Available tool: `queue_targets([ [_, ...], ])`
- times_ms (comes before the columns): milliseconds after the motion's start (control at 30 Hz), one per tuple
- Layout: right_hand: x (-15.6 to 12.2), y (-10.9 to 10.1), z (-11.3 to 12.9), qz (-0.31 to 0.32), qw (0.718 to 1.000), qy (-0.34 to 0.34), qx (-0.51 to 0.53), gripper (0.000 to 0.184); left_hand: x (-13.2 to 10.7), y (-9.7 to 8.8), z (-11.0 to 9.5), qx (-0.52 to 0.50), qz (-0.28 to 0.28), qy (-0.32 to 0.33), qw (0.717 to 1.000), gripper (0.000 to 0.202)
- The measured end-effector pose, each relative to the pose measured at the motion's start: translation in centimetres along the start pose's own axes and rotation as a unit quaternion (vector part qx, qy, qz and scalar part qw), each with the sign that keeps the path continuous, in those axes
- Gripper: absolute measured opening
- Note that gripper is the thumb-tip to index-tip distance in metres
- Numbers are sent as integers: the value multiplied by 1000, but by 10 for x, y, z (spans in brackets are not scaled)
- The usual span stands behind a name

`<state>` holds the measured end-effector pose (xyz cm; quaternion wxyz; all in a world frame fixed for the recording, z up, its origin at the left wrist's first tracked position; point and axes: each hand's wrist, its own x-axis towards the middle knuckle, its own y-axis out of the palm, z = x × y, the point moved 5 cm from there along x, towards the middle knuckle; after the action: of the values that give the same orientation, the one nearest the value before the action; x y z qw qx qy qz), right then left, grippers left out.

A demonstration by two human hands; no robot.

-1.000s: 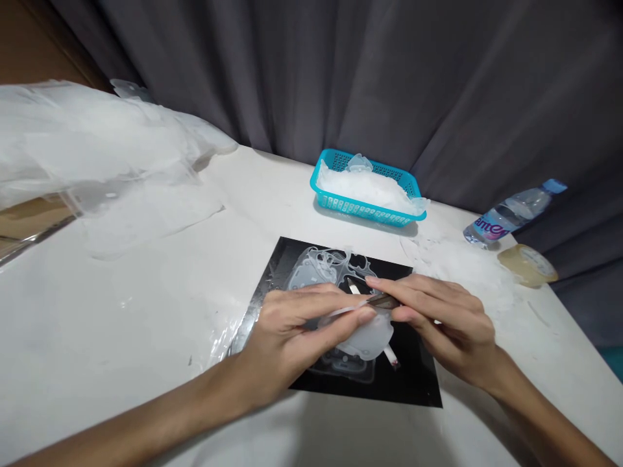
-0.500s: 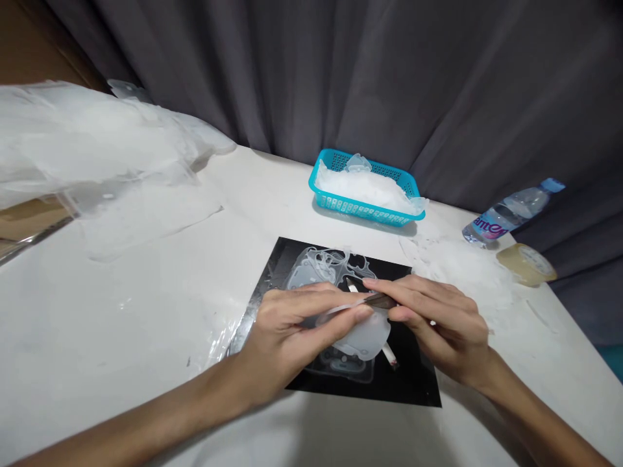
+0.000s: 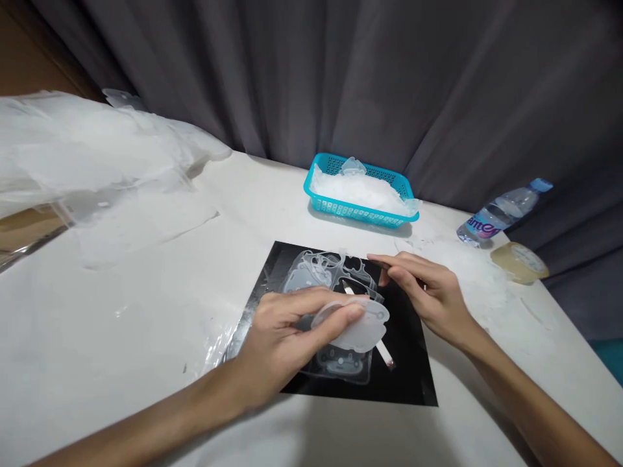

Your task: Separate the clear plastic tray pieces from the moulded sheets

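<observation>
My left hand (image 3: 296,331) pinches a frosted, see-through plastic piece (image 3: 367,331) between thumb and fingers, with its rounded edge facing right. In my right hand (image 3: 433,285) is a slim dark tool (image 3: 379,261), its tip pointing left; the fingers cover most of it and its exact kind is unclear. The tool is apart from the plastic piece. Beneath both hands lies a black mat (image 3: 409,370). On it are thin clear plastic cut-out sheets (image 3: 299,279) and a white pencil-like stick (image 3: 384,353), partly hidden by the held piece.
A turquoise basket (image 3: 360,217) filled with white plastic pieces stands at the back of the white table (image 3: 146,337). To the right are a water bottle (image 3: 503,211) and a roll of tape (image 3: 520,263). Large white plastic bags (image 3: 97,149) are heaped at the left.
My right hand has drawn the dark tool away from the plastic piece, up and to the right. The piece now lies flatter to view in my left hand.
</observation>
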<state>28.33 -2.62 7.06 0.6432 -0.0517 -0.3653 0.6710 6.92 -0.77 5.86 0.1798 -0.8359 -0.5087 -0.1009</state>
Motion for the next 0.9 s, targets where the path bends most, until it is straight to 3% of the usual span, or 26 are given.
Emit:
queue_targets([
  [133, 0, 4, -42, -8, 989, 58, -135, 35, 2, 2, 3, -16, 9, -69, 997, 13],
  [267, -7, 12, -70, -7, 942, 72, -328, 42, 4, 7, 8, -92, 27, -150, 984, 20],
  [400, -10, 19, -75, -11, 909, 38, -416, 40, 4, 11, 11, -149, 36, -191, 970, 21],
  [600, -10, 21, -72, -20, 885, 9, -466, 37, 3, 15, 15, -187, 45, -217, 957, 23],
  [767, -10, 20, -76, -14, 885, 22, -466, 40, 0, 13, 17, -163, 42, -218, 961, 25],
  [900, -6, 15, -59, -51, 945, 25, -321, 35, 1, 13, 18, -156, 35, -211, 964, 22],
])
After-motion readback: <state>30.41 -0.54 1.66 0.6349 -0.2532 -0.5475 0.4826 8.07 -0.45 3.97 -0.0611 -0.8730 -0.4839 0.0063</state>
